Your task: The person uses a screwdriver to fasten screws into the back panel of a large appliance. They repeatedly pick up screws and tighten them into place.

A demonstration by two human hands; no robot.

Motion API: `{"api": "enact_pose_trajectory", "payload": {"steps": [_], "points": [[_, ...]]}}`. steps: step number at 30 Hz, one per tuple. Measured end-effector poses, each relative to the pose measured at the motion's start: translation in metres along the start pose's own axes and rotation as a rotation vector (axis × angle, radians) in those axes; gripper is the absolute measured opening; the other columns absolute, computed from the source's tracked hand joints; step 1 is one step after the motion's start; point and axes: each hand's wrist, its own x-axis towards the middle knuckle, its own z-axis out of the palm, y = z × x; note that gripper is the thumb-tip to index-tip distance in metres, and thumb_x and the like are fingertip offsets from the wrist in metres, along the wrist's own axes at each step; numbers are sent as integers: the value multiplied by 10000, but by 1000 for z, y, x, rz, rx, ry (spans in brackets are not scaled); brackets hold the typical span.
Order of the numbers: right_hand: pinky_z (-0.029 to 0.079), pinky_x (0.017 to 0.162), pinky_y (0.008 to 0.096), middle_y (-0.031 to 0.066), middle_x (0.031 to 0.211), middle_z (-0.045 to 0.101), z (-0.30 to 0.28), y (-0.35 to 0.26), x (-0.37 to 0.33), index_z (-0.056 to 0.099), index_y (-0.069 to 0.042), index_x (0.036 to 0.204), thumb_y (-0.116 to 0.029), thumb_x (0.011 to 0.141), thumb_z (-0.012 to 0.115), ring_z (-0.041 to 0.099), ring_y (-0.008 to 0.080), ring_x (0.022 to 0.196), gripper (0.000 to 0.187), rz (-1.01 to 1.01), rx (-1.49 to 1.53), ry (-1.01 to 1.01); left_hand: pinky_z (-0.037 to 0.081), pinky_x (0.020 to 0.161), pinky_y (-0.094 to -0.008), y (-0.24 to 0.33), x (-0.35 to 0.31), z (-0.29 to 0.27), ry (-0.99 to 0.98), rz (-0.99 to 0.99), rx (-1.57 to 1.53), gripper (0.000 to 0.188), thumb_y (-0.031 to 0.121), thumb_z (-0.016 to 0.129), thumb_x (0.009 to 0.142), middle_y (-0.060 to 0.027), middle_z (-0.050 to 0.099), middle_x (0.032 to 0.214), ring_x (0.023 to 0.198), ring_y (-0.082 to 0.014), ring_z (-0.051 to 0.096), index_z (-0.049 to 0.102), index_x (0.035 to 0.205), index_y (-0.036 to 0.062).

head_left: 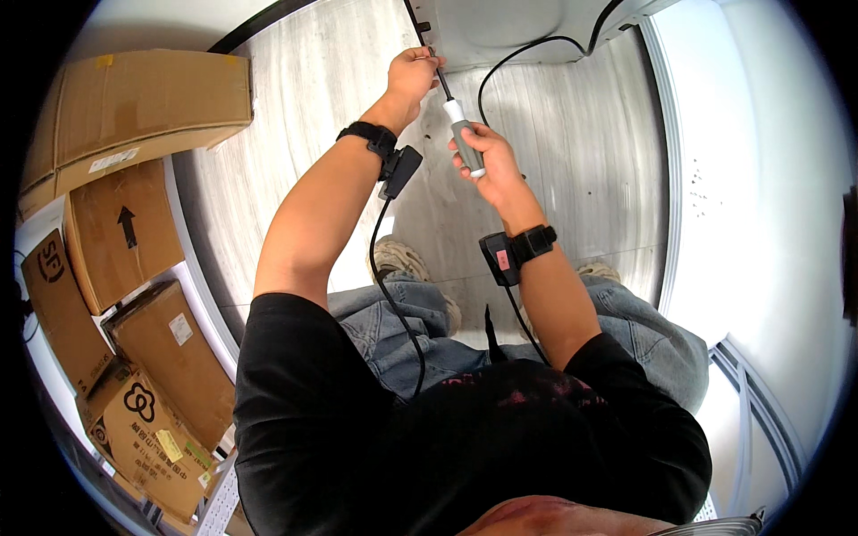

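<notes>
A screwdriver (463, 136) with a grey and white handle slants up and away from me, its dark shaft toward the white metal panel (500, 31) at the top. Around the handle, the fingers of my right hand (493, 164) are closed. Farther off, my left hand (413, 79) has its fingers pinched at the shaft close to the tip. It is beside the dark left edge of the panel, where a small black part (424, 28) sticks out. What the tip touches is too small to make out.
A black cable (485, 79) curves from the panel down past my right hand. Cardboard boxes (152, 98) are stacked on a shelf at the left. A white wall (760, 161) stands at the right. Black straps with small devices and wires (399, 168) sit on both wrists. Wood-look floor (590, 134) lies below.
</notes>
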Motion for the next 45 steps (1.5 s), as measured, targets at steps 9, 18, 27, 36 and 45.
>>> {"api": "enact_pose_trajectory", "payload": {"steps": [9, 18, 27, 36, 45], "points": [[386, 536, 228, 37, 848, 593, -6, 2, 2, 548, -64, 1083, -218, 916, 555, 529, 130, 680, 228, 31, 69, -64, 534, 701, -288, 9, -9, -2, -106, 8, -7, 377, 21, 446, 920, -140, 638, 1096, 841, -197, 663, 367, 1284, -40], [380, 536, 230, 49, 853, 588, -12, 7, 8, 539, -46, 1107, -217, 923, 541, 519, 135, 684, 251, 78, 171, -105, 561, 658, -265, 10, -13, -5, -142, 11, 19, 404, -15, 458, 911, -149, 622, 1128, 833, -220, 681, 342, 1297, -44], [382, 514, 227, 57, 843, 599, -16, 7, 10, 573, -31, 1091, -232, 927, 517, 523, 130, 661, 266, 127, 293, -190, 566, 641, -260, 11, -12, -5, -129, 24, 47, 414, -14, 488, 899, -154, 626, 1112, 808, -220, 683, 343, 1285, -56], [365, 474, 209, 69, 842, 603, -17, 8, 14, 576, -3, 1073, -237, 915, 498, 523, 130, 622, 292, 158, 361, -230, 554, 713, -261, 14, -18, -6, -150, 7, 56, 418, -10, 441, 914, -134, 618, 1143, 866, -208, 670, 332, 1318, -20], [395, 468, 236, 92, 804, 607, -16, 1, 19, 588, 4, 1028, -218, 839, 514, 532, 158, 584, 300, 138, 240, -146, 546, 769, -284, 14, -31, -2, -152, -43, 14, 431, 33, 463, 926, -107, 615, 1141, 921, -199, 643, 325, 1335, 12]]}}
